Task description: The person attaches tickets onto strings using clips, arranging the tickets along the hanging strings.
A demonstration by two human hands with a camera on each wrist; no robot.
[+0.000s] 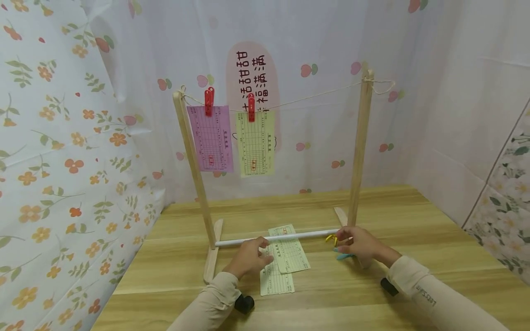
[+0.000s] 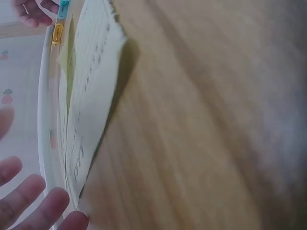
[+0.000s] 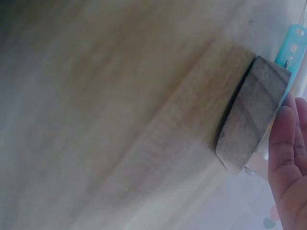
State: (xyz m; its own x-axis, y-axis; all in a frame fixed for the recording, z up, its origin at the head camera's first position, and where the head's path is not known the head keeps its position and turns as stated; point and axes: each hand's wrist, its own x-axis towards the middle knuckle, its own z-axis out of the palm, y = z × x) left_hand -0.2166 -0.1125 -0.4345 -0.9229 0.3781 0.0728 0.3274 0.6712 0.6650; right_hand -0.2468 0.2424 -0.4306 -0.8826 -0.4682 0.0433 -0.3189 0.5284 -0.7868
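Note:
On the table lie two overlapping pale yellow printed slips (image 1: pixel 291 257), the upper one reaching under the white rod. My left hand (image 1: pixel 250 258) hovers at their left edge with fingers spread and nothing in them; in the left wrist view its fingertips (image 2: pixel 55 199) show beside the paper. My right hand (image 1: pixel 359 243) is at the foot of the right post, fingers loosely bent, right by a yellow clip (image 1: pixel 331 238) and a blue clip (image 1: pixel 342 256). In the right wrist view the fingers overlap the end of the blue clip (image 3: pixel 291 45), holding nothing visible.
A wooden frame has a left post (image 1: pixel 194 170), a right post (image 1: pixel 361 147) and a white rod (image 1: pixel 238 242) between them. From its string (image 1: pixel 314 97) hang a purple slip (image 1: pixel 211 138) and a yellow slip (image 1: pixel 255 145), held by red clips (image 1: pixel 251 108). Patterned curtains (image 1: pixel 74 151) surround the table.

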